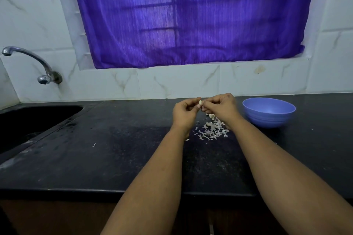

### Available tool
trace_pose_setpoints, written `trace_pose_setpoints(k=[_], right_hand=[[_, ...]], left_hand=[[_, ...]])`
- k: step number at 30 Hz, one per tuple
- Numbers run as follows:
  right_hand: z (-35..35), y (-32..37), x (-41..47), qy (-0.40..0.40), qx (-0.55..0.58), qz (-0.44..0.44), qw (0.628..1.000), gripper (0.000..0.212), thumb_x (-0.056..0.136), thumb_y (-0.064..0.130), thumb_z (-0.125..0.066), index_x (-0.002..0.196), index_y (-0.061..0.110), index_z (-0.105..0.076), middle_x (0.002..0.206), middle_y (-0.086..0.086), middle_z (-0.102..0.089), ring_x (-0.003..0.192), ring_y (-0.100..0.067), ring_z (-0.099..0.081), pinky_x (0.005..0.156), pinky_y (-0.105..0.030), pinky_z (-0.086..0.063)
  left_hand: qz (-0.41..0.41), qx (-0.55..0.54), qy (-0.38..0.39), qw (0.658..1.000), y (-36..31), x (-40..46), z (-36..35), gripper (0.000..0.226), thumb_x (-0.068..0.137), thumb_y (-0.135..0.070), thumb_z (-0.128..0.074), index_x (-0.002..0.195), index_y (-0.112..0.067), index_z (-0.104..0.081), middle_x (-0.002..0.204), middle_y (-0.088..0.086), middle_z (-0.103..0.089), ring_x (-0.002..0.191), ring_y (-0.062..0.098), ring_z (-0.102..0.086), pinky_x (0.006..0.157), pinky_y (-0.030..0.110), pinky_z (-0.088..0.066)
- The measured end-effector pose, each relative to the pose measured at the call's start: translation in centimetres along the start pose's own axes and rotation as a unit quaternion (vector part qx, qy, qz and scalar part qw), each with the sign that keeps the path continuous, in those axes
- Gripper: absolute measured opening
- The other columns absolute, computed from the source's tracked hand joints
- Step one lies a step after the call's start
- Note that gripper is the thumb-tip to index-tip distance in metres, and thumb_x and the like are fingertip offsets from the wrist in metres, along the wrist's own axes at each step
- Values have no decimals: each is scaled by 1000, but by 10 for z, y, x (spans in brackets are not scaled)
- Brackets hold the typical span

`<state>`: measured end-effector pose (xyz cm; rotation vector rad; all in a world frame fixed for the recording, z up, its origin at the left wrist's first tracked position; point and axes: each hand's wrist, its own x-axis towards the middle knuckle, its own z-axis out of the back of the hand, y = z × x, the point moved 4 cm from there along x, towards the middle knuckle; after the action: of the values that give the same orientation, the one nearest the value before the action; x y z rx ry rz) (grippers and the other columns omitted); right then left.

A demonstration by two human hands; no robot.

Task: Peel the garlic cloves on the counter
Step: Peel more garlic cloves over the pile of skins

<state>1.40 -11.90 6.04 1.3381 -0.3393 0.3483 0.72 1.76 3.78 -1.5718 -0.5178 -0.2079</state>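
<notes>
Counter edge: the black counter runs under both forearms, which reach out over it so the work stays above the surface and scraps fall on it.
Peel pile: loose garlic skins lie just below and nearer than the fingers, under the right wrist, likely where each stripped piece drops.
Unpeeled stock: at least 1 pale clove on the counter shows just beneath the right fingers; how many more the hand hides I cannot tell.
Left hand: fingers curled, thumb and fingertips pinching the garlic clove to steady it.
Right hand: fingers curled in toward the same clove, tips touching it, seemingly picking at the skin.
Clove position: raised between the 2 sets of fingertips, clear of the counter.
Bowl: the blue bowl stands to the right of the right fingers, probably meant for peeled cloves; its contents are not visible.
</notes>
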Motion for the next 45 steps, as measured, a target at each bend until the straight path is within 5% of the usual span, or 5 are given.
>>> trace_pose_setpoints(k=[8, 14, 19, 33, 45], right_hand=[[-2, 8, -2, -7, -69, 32, 997, 7, 81, 6, -69, 77, 10, -72, 62, -3, -68, 49, 2, -60, 51, -11, -46], [-1, 3, 1, 10, -52, 22, 998, 6, 85, 4, -66, 85, 5, -72, 66, -4, -69, 54, -2, -62, 56, -13, -49], [-1, 2, 0, 11, -51, 14, 999, 16, 82, 3, -68, 70, 14, -71, 60, -2, -68, 51, -3, -62, 55, -15, -51], [-2, 9, 0, -32, -195, 83, 977, 4, 77, 12, -72, 74, 11, -75, 62, -4, -70, 49, 1, -58, 56, -11, -47], [-7, -4, 5, 20, 18, -16, 999, 18, 91, 3, -58, 75, 10, -63, 66, -3, -63, 57, -7, -55, 57, -19, -46]], left_hand=[[-26, 43, -10, 999, -5, -1, 1, 21, 86, 0, -68, 107, 1, -70, 100, 11, -72, 95, 16, -67, 88, 25, -54], [-8, 23, -15, 1000, -3, -2, 3, 20, 85, 1, -68, 105, -1, -70, 98, 9, -72, 92, 15, -66, 86, 25, -54], [-19, 53, -6, 998, -4, -3, 1, 20, 86, 4, -66, 106, 2, -69, 95, 8, -70, 82, 6, -64, 79, 15, -54], [-24, 69, -2, 997, -3, -2, 0, 20, 84, 2, -70, 103, -2, -71, 94, 10, -72, 89, 16, -68, 85, 29, -56], [21, -84, 21, 996, -1, -3, -3, 20, 86, 5, -64, 92, -14, -67, 89, 3, -68, 87, 13, -64, 84, 24, -52]])
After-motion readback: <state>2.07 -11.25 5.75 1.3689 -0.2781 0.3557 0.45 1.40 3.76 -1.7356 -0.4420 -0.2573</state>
